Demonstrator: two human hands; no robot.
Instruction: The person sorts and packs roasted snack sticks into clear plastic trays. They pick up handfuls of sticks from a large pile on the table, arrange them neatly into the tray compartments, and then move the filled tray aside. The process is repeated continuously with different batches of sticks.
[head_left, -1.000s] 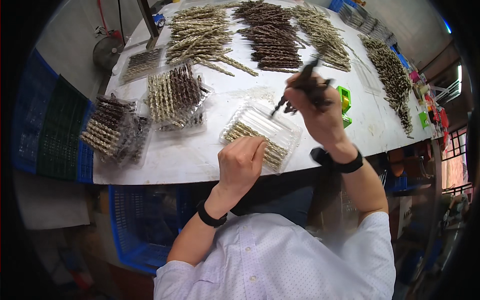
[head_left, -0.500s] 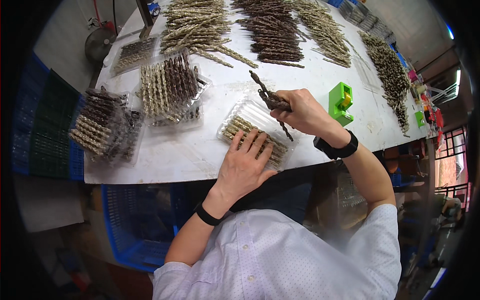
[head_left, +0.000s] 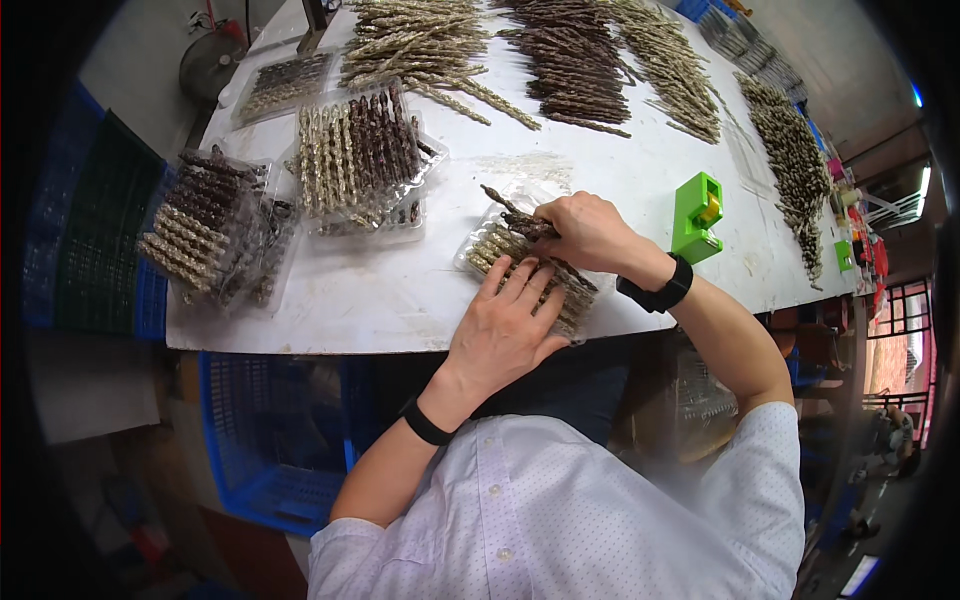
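Note:
A clear plastic tray (head_left: 463, 256) near the front edge of the table holds a row of pale gold twisted sticks (head_left: 492, 246). My left hand (head_left: 505, 325) lies across them with its fingers stretched out and slightly apart, pressing lightly from above. My right hand (head_left: 590, 235) is closed around a small bunch of dark brown twisted sticks (head_left: 522, 222), low over the far side of the tray. One dark stick juts out toward the upper left. The palm hides most of the bunch, so whether it touches the tray's floor I cannot tell.
Filled clear packs (head_left: 360, 150) are stacked to the left, with more tilted packs (head_left: 195, 235) beside them. A green tape dispenser (head_left: 690, 235) stands right of my hands. Loose gold sticks (head_left: 415, 50) and dark sticks (head_left: 575, 65) lie along the back. A blue crate (head_left: 270, 440) sits below the table.
My right hand has come down and slightly left, bringing the dark sticks from above the tray onto its far part. The left hand stays on the gold sticks. The whole view has shifted slightly.

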